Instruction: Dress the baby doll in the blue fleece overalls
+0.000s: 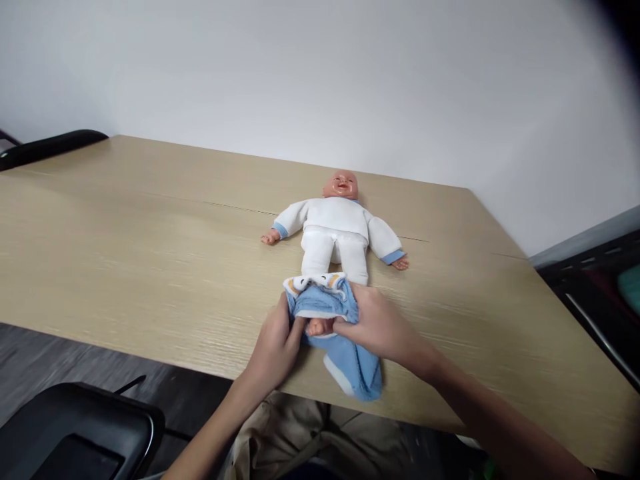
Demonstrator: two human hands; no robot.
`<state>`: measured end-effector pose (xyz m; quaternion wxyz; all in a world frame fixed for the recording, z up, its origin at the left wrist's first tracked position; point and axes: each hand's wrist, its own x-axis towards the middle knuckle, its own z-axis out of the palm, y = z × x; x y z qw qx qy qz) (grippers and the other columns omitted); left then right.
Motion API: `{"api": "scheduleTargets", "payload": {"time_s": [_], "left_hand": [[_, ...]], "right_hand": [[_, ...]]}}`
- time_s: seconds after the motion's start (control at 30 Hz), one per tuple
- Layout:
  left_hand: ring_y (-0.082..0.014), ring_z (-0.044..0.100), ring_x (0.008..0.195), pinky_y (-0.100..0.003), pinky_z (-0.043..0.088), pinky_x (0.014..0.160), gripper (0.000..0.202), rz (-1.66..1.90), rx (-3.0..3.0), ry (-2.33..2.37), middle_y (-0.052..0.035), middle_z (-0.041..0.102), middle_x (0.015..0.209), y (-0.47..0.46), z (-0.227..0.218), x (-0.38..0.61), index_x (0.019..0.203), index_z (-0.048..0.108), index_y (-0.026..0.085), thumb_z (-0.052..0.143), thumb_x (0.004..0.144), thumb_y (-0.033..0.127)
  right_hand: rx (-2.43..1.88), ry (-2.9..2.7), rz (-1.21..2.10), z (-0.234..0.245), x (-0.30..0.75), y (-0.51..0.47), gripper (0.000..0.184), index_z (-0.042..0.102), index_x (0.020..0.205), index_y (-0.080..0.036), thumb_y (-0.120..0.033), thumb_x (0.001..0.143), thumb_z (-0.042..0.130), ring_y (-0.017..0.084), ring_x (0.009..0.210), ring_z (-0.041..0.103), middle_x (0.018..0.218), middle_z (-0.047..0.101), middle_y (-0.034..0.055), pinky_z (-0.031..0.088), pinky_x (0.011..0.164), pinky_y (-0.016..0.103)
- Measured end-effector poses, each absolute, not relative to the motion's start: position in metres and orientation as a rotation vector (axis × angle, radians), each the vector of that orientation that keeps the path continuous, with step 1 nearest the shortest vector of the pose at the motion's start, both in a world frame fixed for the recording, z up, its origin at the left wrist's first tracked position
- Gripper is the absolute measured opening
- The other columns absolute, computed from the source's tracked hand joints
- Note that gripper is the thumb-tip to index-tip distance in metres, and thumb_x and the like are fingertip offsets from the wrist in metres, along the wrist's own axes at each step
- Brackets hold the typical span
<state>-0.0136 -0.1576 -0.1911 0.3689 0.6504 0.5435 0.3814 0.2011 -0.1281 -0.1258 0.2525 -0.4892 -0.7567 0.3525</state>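
Note:
A baby doll point(336, 217) in a white top with blue cuffs and white bottoms lies on its back, head toward the wall and arms spread. Blue fleecy doll pants point(325, 301) with a white patterned edge are bunched around its lower legs. One doll foot point(320, 327) shows in the opening, while one pant leg hangs down toward the table's near edge. My left hand point(277, 340) grips the left side of the pants, thumb by the foot. On the other side, my right hand point(377, 323) pinches the fabric beside the foot. The other foot is hidden.
The wooden table point(150, 253) reaches back to a white wall. A black chair point(85, 433) stands at the lower left, and another dark chair back point(55, 147) is at the far left. Along the right edge is a dark rack point(595, 293). My lap is below the near edge.

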Motion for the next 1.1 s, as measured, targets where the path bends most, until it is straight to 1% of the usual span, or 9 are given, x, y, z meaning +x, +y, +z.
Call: {"api": "scheduleTargets", "payload": {"time_s": [0.13,0.23,0.33,0.47,0.6,0.73,0.87,1.0,1.1], "left_hand": [[-0.0294,0.064,0.123,-0.045,0.047,0.111,0.029,1.060,1.671,1.323,-0.0143,0.070,0.132,-0.138,-0.186,-0.022,0.124,0.062,0.018,0.050,0.106,0.038],[-0.0296,0.062,0.132,-0.044,0.045,0.118,0.033,1.039,1.626,1.210,-0.0117,0.069,0.142,-0.124,-0.175,-0.029,0.127,0.067,0.019,0.056,0.106,0.042],[-0.0328,0.062,0.136,-0.047,0.045,0.121,0.046,0.929,1.601,1.108,-0.0113,0.066,0.152,-0.113,-0.161,-0.041,0.139,0.066,0.020,0.062,0.104,0.049],[-0.0359,0.059,0.142,-0.047,0.043,0.124,0.053,0.791,1.680,1.097,-0.0100,0.064,0.155,-0.105,-0.144,-0.056,0.143,0.066,0.022,0.068,0.101,0.054],[-0.0332,0.057,0.145,-0.044,0.047,0.122,0.059,0.624,1.718,1.053,-0.0053,0.060,0.160,-0.100,-0.132,-0.064,0.148,0.061,0.029,0.075,0.097,0.055],[-0.0314,0.051,0.150,-0.044,0.044,0.124,0.067,0.541,1.796,1.043,-0.0062,0.056,0.161,-0.092,-0.127,-0.066,0.151,0.053,0.030,0.078,0.094,0.057],[-0.0318,0.044,0.154,-0.048,0.039,0.127,0.069,0.629,1.925,1.125,-0.0073,0.046,0.168,-0.081,-0.111,-0.052,0.158,0.046,0.032,0.069,0.099,0.061],[-0.0354,0.050,0.143,-0.051,0.042,0.119,0.062,0.485,2.237,1.019,-0.0100,0.058,0.153,-0.060,-0.088,-0.024,0.149,0.058,0.027,0.063,0.100,0.065],[-0.0356,0.061,0.115,-0.052,0.046,0.109,0.057,0.231,2.393,0.918,-0.0095,0.071,0.116,-0.037,-0.076,-0.004,0.119,0.074,0.024,0.066,0.092,0.073]], "right_hand": [[-1.258,-1.995,0.949,-0.133,0.206,-0.117,0.006,0.071,0.087,-0.022,-0.023,0.085,0.077,0.019,0.078,0.069,0.089,0.078,-0.0012,0.053,0.074,0.030],[-1.147,-2.084,0.939,-0.134,0.216,-0.101,0.009,0.072,0.087,-0.022,-0.028,0.087,0.079,0.019,0.080,0.069,0.089,0.077,-0.0009,0.054,0.077,0.031],[-1.102,-2.149,1.004,-0.133,0.230,-0.087,0.023,0.074,0.102,-0.022,-0.039,0.088,0.083,0.021,0.085,0.070,0.096,0.077,0.0006,0.055,0.079,0.033],[-1.128,-2.003,1.174,-0.146,0.250,-0.082,0.053,0.070,0.133,-0.027,-0.049,0.088,0.086,0.028,0.109,0.070,0.124,0.075,0.0034,0.057,0.094,0.038],[-1.026,-1.591,1.457,-0.169,0.263,-0.087,0.058,0.063,0.144,-0.033,-0.046,0.091,0.084,0.026,0.118,0.069,0.134,0.072,0.0016,0.058,0.097,0.035],[-0.966,-1.202,1.617,-0.180,0.263,-0.090,0.057,0.069,0.134,-0.031,-0.042,0.082,0.091,0.021,0.102,0.073,0.120,0.076,0.0016,0.060,0.087,0.030],[-0.942,-1.041,1.690,-0.180,0.260,-0.090,0.055,0.074,0.119,-0.027,-0.038,0.071,0.099,0.017,0.087,0.073,0.105,0.077,0.0006,0.060,0.079,0.028],[-0.921,-1.047,1.703,-0.181,0.261,-0.090,0.051,0.073,0.113,-0.026,-0.037,0.071,0.099,0.015,0.083,0.070,0.098,0.074,-0.0008,0.059,0.076,0.026],[-0.921,-1.060,1.653,-0.183,0.263,-0.090,0.049,0.072,0.109,-0.025,-0.038,0.071,0.099,0.015,0.084,0.069,0.097,0.073,-0.0013,0.058,0.078,0.025]]}}
